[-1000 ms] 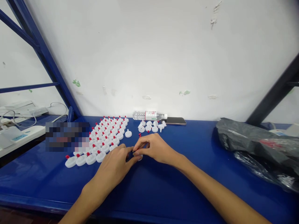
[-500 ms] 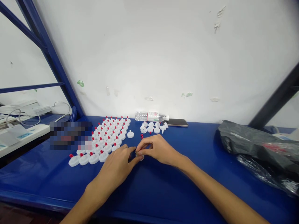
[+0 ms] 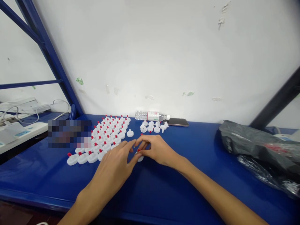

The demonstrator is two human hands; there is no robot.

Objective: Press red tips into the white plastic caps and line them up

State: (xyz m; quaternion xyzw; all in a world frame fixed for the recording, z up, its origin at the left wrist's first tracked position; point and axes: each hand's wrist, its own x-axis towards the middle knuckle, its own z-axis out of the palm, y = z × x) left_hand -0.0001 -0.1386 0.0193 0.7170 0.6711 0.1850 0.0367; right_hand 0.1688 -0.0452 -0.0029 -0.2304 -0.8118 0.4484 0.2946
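My left hand [image 3: 118, 159] and my right hand [image 3: 156, 148] meet over a white round cap [image 3: 140, 159], partly hidden by the fingers. Thumb and fingers of my right hand pinch a small red piece [image 3: 138, 150] on top of the cap. My left thumb and fingers are closed around the cap's left side. To the left, several white caps with red tips [image 3: 93, 157] stand in rows. One white cap without a red tip [image 3: 130, 133] stands apart behind my left hand. Several loose white caps [image 3: 157, 129] lie beyond my right hand.
A clear bottle [image 3: 152, 116] lies along the wall beside a dark phone [image 3: 178, 122]. Grey plastic bags [image 3: 255, 147] are at the right of the blue table [image 3: 150, 193]. White power strips with cables [image 3: 28, 132] sit at the far left.
A red piece now shows between my right fingertips above the cap. My left hand has shifted slightly, its fingers more bent. The view has moved a little.
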